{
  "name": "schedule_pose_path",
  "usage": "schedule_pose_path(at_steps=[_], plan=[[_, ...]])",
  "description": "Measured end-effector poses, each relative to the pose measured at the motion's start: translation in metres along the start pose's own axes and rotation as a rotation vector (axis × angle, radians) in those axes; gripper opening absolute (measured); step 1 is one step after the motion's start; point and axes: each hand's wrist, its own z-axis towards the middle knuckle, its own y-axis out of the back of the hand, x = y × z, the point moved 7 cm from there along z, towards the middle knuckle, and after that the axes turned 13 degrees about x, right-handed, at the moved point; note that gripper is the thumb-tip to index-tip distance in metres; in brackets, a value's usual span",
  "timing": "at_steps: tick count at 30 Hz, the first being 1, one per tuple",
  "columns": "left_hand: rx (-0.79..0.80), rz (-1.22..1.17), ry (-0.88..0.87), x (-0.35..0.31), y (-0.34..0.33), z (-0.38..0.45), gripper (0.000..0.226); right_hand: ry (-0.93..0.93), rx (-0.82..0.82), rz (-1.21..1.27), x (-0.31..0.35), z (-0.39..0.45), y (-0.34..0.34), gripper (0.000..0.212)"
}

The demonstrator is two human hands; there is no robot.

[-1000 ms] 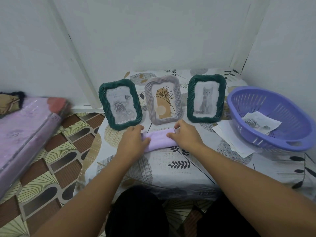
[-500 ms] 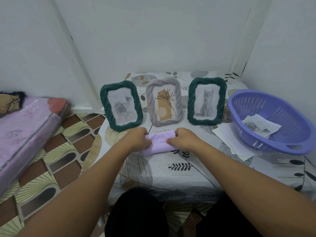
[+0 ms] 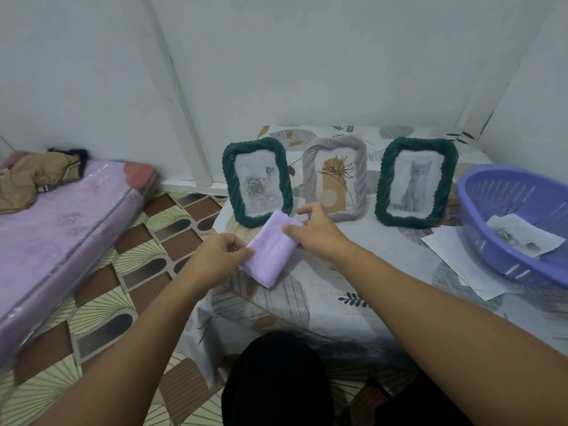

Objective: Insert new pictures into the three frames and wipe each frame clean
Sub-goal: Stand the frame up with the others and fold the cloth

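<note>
Three frames stand upright in a row at the back of the low table [image 3: 368,272]: a green frame with a rose picture [image 3: 257,186], a grey frame with a plant drawing [image 3: 335,177], and a green frame with a cat picture [image 3: 415,181]. A folded lilac cloth [image 3: 270,250] is held just above the table in front of the rose frame. My left hand [image 3: 218,256] pinches its near left edge. My right hand [image 3: 316,233] grips its far right edge, with fingers close to the grey frame's base.
A purple plastic basket [image 3: 519,198] with a printed picture [image 3: 522,238] inside sits at the right edge. Loose white sheets [image 3: 455,256] lie beside it. A pink mattress [image 3: 55,229] with a crumpled brown cloth lies on the patterned floor at left. White walls close the corner behind.
Both hands have lifted the cloth off the table and turned it diagonally toward the rose frame. The view has swung left.
</note>
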Motion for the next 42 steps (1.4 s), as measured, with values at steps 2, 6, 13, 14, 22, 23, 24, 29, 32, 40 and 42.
schedule_pose_path(at_steps=[2,6,13,14,22,23,24,29,32,40,42], plan=[[-0.018,0.032,0.039,0.015,0.009,-0.003,0.019,0.016,-0.015,-0.033,0.004,0.009,-0.015,0.047],[-0.041,0.184,0.103,0.035,0.020,-0.008,0.024,0.041,-0.019,-0.156,0.009,0.023,-0.039,0.052],[-0.074,0.446,0.145,0.036,0.020,-0.003,0.027,0.118,-0.091,-0.435,0.014,0.023,-0.043,0.055],[-0.086,0.461,0.140,0.033,0.021,-0.003,0.025,0.128,-0.106,-0.456,0.014,0.022,-0.041,0.053],[-0.221,0.469,-0.082,-0.026,-0.001,0.006,0.018,0.151,-0.204,-0.576,0.006,-0.020,0.014,0.023],[-0.207,0.447,-0.109,-0.036,-0.011,0.009,0.019,0.154,-0.226,-0.592,0.007,-0.030,0.026,0.021],[-0.190,0.416,-0.138,-0.047,-0.022,0.012,0.021,0.159,-0.256,-0.610,0.008,-0.040,0.040,0.019],[-0.051,0.332,-0.226,-0.105,-0.088,0.032,0.019,0.187,-0.444,-0.739,0.014,-0.100,0.118,0.012],[0.060,0.282,-0.259,-0.143,-0.130,0.042,0.018,0.181,-0.603,-0.853,0.018,-0.139,0.169,0.013],[0.361,-0.082,-0.139,-0.206,-0.246,0.062,0.018,-0.259,-0.515,-0.871,-0.030,-0.191,0.266,0.049],[0.431,-0.239,-0.039,-0.213,-0.267,0.062,0.014,-0.322,-0.403,-0.836,-0.046,-0.191,0.270,0.054]])
